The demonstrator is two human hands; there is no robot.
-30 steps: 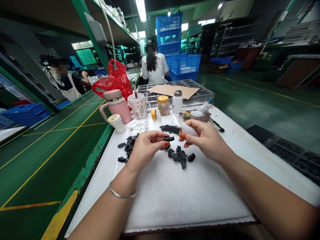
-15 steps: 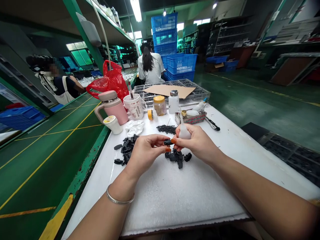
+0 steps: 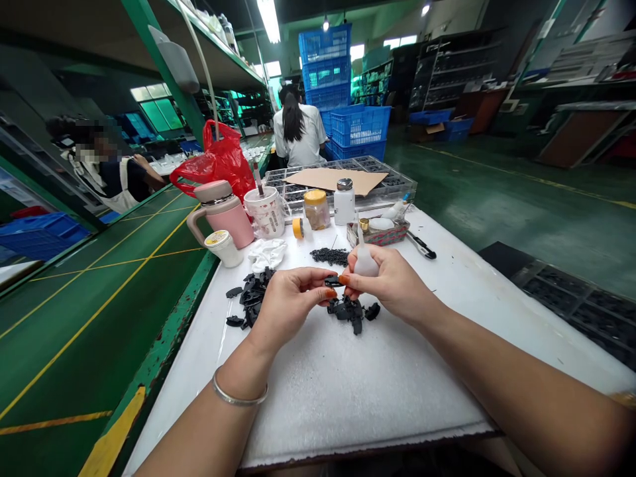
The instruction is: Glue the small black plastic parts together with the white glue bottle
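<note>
My left hand point(image 3: 293, 298) pinches a small black plastic part point(image 3: 332, 281) between thumb and fingers. In my right hand point(image 3: 390, 278) is a small white squeeze bottle point(image 3: 366, 260), its thin nozzle pointing up. The right thumb and fingertip also meet at the right end of the black part; whether they grip it or a tiny piece is hidden. Below the hands lies a small heap of black parts point(image 3: 352, 311). Beside my left wrist is a larger pile of black parts point(image 3: 253, 298). Beyond the fingers are many tiny black pieces point(image 3: 330, 256).
A pink mug point(image 3: 231, 222), white tub point(image 3: 223, 248), patterned cup point(image 3: 265, 212), yellow-lidded jar point(image 3: 317, 211), white bottle point(image 3: 344, 204), and small box point(image 3: 385, 233) stand across the back. A craft knife point(image 3: 422, 246) lies right. A green conveyor point(image 3: 99, 298) runs left. One person point(image 3: 299, 129) sits ahead.
My hands keep nearly the same pose around the black part, which seems slightly turned. The person at the far left has leaned a little and raised an arm.
</note>
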